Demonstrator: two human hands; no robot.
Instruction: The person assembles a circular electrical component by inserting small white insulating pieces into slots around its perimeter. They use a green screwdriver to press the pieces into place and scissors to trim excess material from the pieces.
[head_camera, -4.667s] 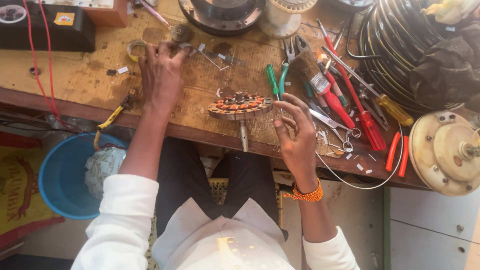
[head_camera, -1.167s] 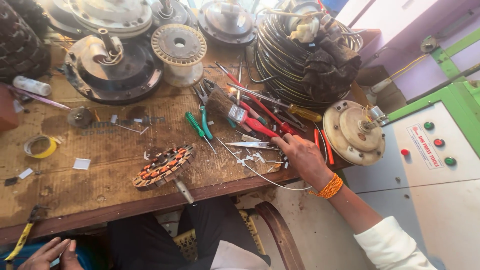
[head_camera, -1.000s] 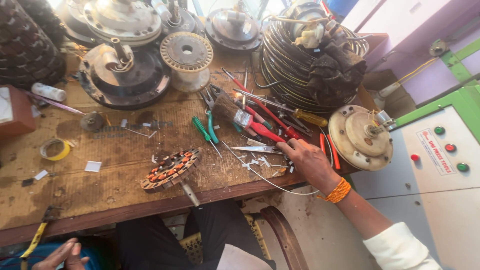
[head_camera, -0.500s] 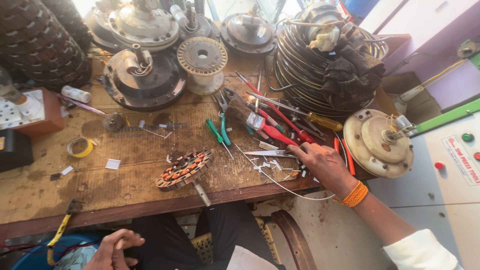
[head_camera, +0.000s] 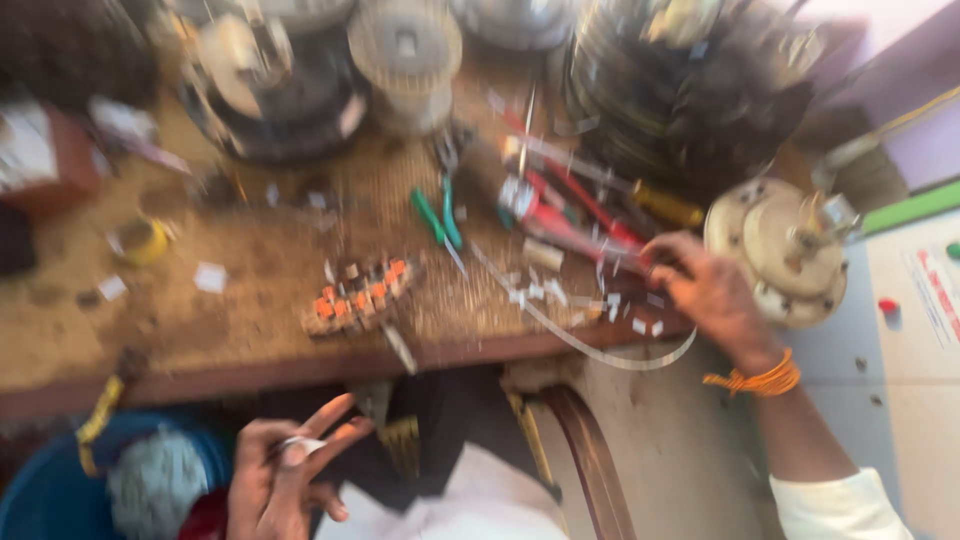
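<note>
Nearest, the left hand (head_camera: 285, 480) hangs below the counter (head_camera: 250, 330), fingers pinching a small pale scrap (head_camera: 300, 445). Farther right, the right hand (head_camera: 705, 290) curls among red-handled tools (head_camera: 560, 215); blur hides its grip, so it should feel for one handle slowly.

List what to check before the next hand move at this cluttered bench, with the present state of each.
1. Right hand among the red-handled tools: ok.
2. Tool gripped by right hand: cannot tell, blurred.
3. Left hand below the bench edge, pinching a small pale piece: ok.
4. Copper-wound stator lying free on the bench: ok.
5. Green-handled pliers apart from both hands: ok.
6. Picture sharpness: not ok.
</note>
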